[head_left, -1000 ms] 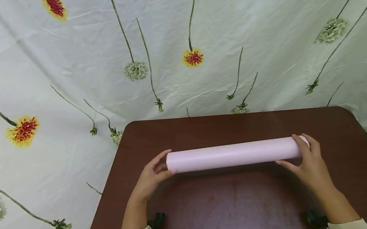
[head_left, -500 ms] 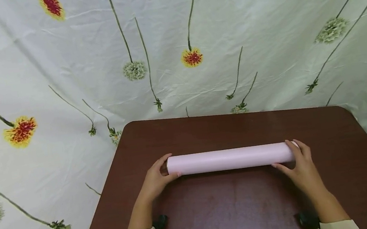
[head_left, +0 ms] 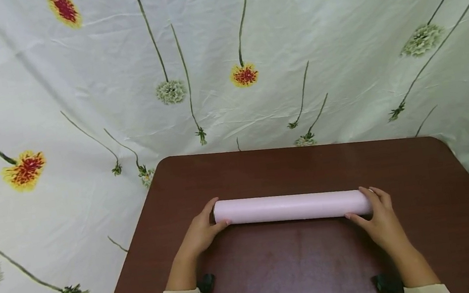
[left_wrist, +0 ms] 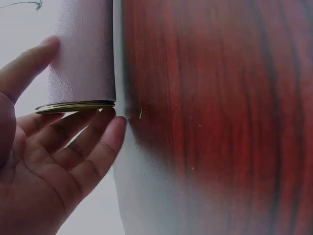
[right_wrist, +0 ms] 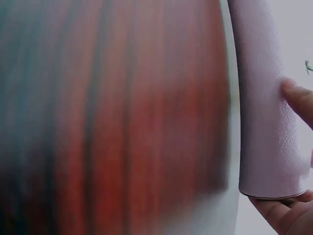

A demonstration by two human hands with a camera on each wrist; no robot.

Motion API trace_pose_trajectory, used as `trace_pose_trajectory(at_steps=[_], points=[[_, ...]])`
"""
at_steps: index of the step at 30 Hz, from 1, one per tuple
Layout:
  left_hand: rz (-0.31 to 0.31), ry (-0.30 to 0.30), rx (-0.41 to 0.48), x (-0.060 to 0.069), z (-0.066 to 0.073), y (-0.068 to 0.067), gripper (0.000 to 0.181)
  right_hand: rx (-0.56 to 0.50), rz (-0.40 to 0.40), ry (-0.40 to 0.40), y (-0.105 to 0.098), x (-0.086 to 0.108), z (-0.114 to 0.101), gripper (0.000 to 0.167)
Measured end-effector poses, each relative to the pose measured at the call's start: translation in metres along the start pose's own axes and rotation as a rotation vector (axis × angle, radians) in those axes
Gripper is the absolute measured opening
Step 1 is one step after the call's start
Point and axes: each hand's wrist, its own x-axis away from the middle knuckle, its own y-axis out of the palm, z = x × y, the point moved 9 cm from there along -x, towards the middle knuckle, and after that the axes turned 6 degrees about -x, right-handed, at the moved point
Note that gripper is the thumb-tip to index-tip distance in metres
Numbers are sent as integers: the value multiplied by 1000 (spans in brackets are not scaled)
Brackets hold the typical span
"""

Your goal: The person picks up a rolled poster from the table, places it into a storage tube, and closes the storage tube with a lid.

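A long pale pink tube (head_left: 291,207) lies crosswise between my two hands above the dark brown table, its right end slightly nearer to me than its left. My left hand (head_left: 198,234) holds the left end, thumb on the near side. In the left wrist view a thin gold-coloured rim (left_wrist: 73,106) shows at that end, and fingertips touch it from beneath. At the other end my right hand (head_left: 382,221) grips the tube, thumb in front and fingers over the far side. The right wrist view shows textured pink skin on the tube (right_wrist: 264,122); a pale strip separates it from the tabletop.
The dark brown table (head_left: 291,166) has rounded far corners. Behind and beside it hangs a pale cloth (head_left: 202,46) printed with flowers. A dark wrist device (head_left: 388,285) sits at the right wrist, another dark device (head_left: 206,283) at the left.
The tube has come a little nearer to me. Its right end and my right hand have shifted left and towards me, so the tube now slants slightly. Both hands keep hold.
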Motion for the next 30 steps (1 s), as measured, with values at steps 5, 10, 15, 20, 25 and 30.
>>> trace_pose_trajectory(at_steps=[5, 10, 15, 20, 25, 30], points=[[-35, 4, -20, 0, 1, 4, 82, -1, -59, 36, 4, 1, 2, 81], [-62, 3, -20, 0, 3, 5, 86, 1, -121, 79, 8, 2, 5, 83], [-70, 14, -1, -2, 6, 3, 89, 2, -128, 81, 7, 1, 6, 84], [-61, 6, 17, -2, 6, -2, 90, 9, -101, 52, 3, 1, 4, 82], [-8, -7, 20, 0, 8, -13, 87, 36, -39, -21, -6, -3, -7, 80], [130, 39, 14, 3, 22, -31, 72, 30, 49, -141, -19, -5, -26, 67]])
